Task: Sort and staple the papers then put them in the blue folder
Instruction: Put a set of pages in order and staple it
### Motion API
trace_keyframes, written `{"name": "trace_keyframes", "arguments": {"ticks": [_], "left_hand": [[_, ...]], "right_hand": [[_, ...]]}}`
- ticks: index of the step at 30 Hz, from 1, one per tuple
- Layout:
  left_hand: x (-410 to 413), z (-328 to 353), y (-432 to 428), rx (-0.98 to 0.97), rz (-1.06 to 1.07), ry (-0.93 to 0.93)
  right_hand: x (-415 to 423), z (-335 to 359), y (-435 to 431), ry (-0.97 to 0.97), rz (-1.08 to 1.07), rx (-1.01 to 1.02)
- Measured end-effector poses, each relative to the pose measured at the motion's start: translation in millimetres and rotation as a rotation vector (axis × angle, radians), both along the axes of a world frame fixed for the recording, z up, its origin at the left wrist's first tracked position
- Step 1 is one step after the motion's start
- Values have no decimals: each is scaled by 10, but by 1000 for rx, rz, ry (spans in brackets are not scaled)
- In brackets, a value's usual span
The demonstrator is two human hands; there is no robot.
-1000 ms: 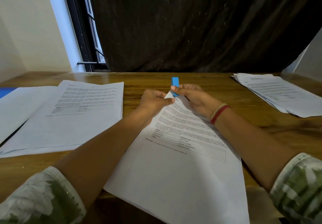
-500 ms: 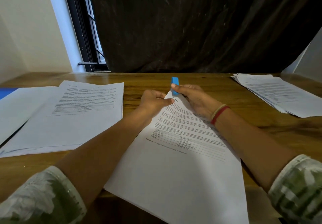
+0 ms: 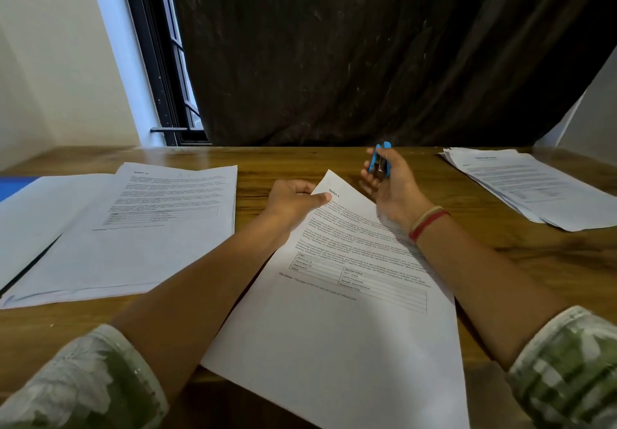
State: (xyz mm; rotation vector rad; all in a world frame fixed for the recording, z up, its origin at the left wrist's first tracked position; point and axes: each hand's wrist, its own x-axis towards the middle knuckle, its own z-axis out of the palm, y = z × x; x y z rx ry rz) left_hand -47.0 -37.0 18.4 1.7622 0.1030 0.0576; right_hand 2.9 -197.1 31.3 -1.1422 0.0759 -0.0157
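Note:
A set of printed papers (image 3: 347,322) headed "Section 4" lies tilted on the wooden table in front of me. My left hand (image 3: 293,200) pinches its upper left edge, thumb on top of the page. My right hand (image 3: 392,188) is lifted off the top corner, palm turned up, and holds a small blue stapler (image 3: 379,161) between its fingers. A second set of printed papers (image 3: 160,228) lies to the left on other white sheets. A strip of the blue folder (image 3: 15,185) shows at the far left edge.
A loose stack of printed papers (image 3: 534,185) lies at the right of the wooden table (image 3: 277,161). A dark curtain (image 3: 367,55) hangs behind the table's far edge, with a window frame (image 3: 160,71) to its left.
My right hand has lifted the blue stapler off the top corner of the papers and turned palm up, moving right. My left hand stays on the page's edge.

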Motion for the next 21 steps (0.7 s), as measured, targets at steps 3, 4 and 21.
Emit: {"name": "trace_keyframes", "arguments": {"ticks": [3, 4, 21], "left_hand": [[-13, 14, 1, -20, 9, -8], [-15, 17, 3, -29, 11, -11], [-25, 55, 140, -174, 132, -53]], "right_hand": [[34, 30, -6, -27, -68, -294], [51, 28, -5, -31, -79, -337], [117, -52, -143, -352, -177, -994]]}}
